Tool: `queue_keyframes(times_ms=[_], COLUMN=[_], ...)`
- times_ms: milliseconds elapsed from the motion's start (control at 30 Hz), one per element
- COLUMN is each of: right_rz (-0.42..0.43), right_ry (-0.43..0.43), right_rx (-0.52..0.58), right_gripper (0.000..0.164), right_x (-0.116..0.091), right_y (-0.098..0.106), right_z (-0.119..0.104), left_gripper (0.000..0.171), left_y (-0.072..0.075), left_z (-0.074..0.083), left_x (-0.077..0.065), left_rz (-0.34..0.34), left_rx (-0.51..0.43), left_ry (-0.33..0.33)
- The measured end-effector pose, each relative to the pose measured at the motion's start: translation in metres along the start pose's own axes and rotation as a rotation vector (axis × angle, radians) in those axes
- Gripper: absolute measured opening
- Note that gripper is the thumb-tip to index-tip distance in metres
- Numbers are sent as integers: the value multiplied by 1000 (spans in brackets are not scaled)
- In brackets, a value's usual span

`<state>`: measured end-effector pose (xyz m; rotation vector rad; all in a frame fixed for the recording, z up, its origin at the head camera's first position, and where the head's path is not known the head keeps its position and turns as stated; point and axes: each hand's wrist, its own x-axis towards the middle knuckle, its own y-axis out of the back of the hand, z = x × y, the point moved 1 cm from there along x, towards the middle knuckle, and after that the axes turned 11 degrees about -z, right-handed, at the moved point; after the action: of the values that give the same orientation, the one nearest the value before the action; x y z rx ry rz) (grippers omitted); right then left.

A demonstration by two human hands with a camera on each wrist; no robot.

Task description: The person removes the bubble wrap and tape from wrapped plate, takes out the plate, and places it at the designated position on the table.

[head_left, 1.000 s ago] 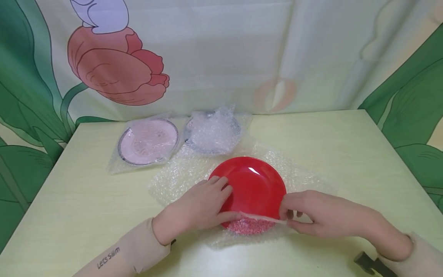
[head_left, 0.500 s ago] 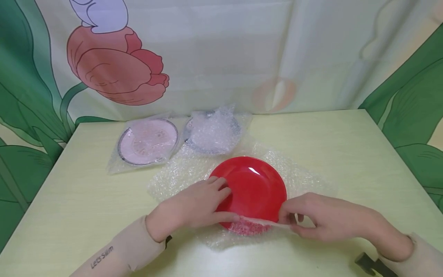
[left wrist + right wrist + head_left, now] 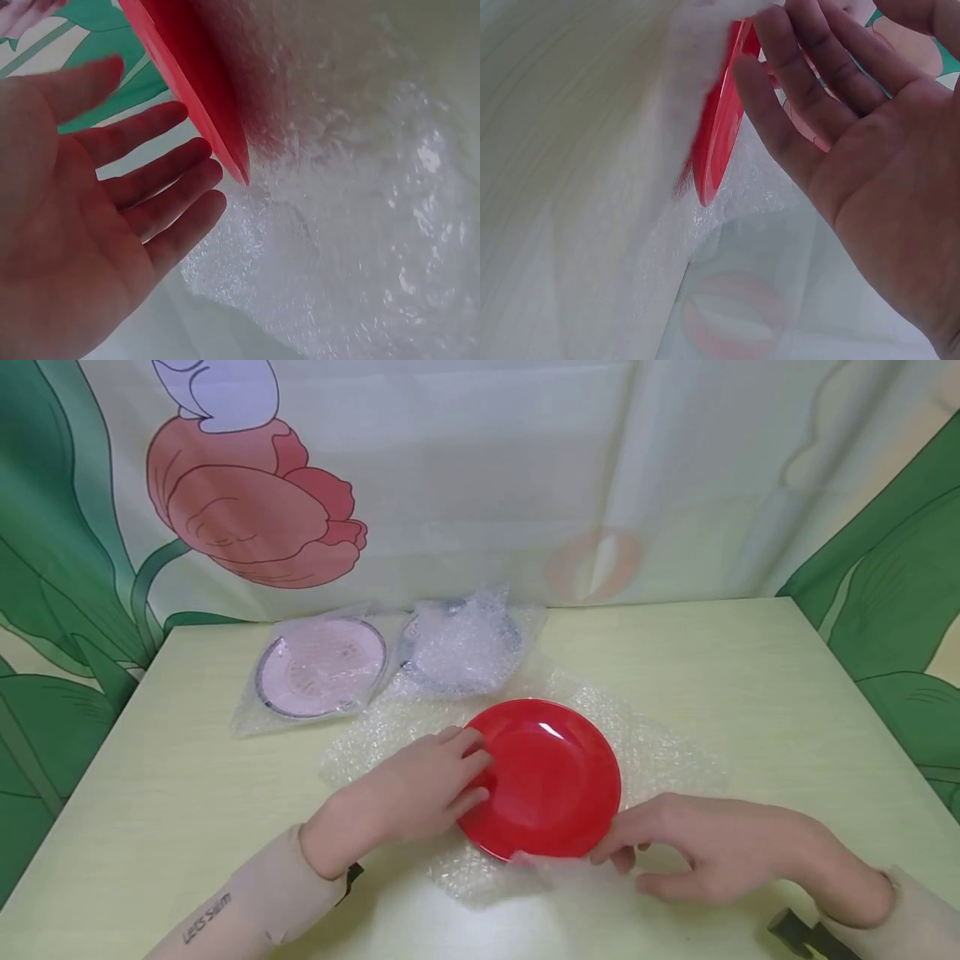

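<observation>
— What does the left wrist view give that the head view hides?
— The palm of the left hand (image 3: 408,785), its fingers straight and slightly parted: that grip holds nothing. The head view has only the back of the hand, reaching over the left rim of the red plate (image 3: 555,777). Whether the fingertips touch it, neither view settles.
— And the plate itself?
— It lies face up on a sheet of bubble wrap (image 3: 375,747), on the worktop (image 3: 150,827). The head view shows its glossy face; both wrist views catch it nearly edge-on.
— Farther right?
— The right hand (image 3: 712,847) is at the near right rim, fingers extended. The right wrist view shows its palm free, so that grip is relaxed too.
— What else is around?
— Beyond the plate, from the left: a pink plate (image 3: 318,672) in clear wrapping, then a blue-rimmed dish (image 3: 461,647) under bubbled wrapping, just beside it. Behind hangs a cloth (image 3: 465,485) printed with a flower (image 3: 247,518).
— Anything in the way?
— The left fingers cover some of the red rim, the right fingers a little more; the wrapping blurs both farther pieces.
</observation>
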<state>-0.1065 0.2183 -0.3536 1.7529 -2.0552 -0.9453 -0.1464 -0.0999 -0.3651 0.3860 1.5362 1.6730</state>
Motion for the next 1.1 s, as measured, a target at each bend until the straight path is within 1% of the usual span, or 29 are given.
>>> queue_keyframes(times_ms=[67,167,233,300,367,433,500,600,700,767,867,933,1100], right_rz=[-6,-15,-25,-40,-56,-72,-88,-110,-118,-116,-106,-102,-99], right_ry=[12,36,36,14,-10,-37,-59,-92,-134,-165,-196,-215,-251], right_rx=[0,-12,-20,-22,-31,-41,-54,-70,-93,-112,-140,-146,-158], right_gripper=[37,33,30,28,26,24,23,22,22,22,20,20,19], right_x=[0,1,1,2,3,4,5,8,9,10,11,12,12], right_y=[-1,-1,-2,-3,-5,-7,-9,-13,-16,-17,-19,-20,-22], right_z=[0,-1,0,0,1,2,3,4,4,3,4,5,7], left_gripper=[38,51,57,60,58,53,50,40,34,31,31,31,42], left_y=[2,4,6,7,8,8,8,6,4,4,3,3,1], left_z=[-2,-5,-8,-12,-15,-19,-21,-25,-27,-28,-30,-31,-34], left_x=[-1,-2,-3,-4,-5,-6,-7,-10,-13,-14,-14,-14,-12], left_rz=[23,47,62,77,83,81,69,60,40,21,-15,-41,-111], left_rx=[-6,-28,-44,-49,-41,-5,32,81,102,98,62,22,-67], left_ry=[24,73,108,138,159,172,180,175,172,171,177,186,222])
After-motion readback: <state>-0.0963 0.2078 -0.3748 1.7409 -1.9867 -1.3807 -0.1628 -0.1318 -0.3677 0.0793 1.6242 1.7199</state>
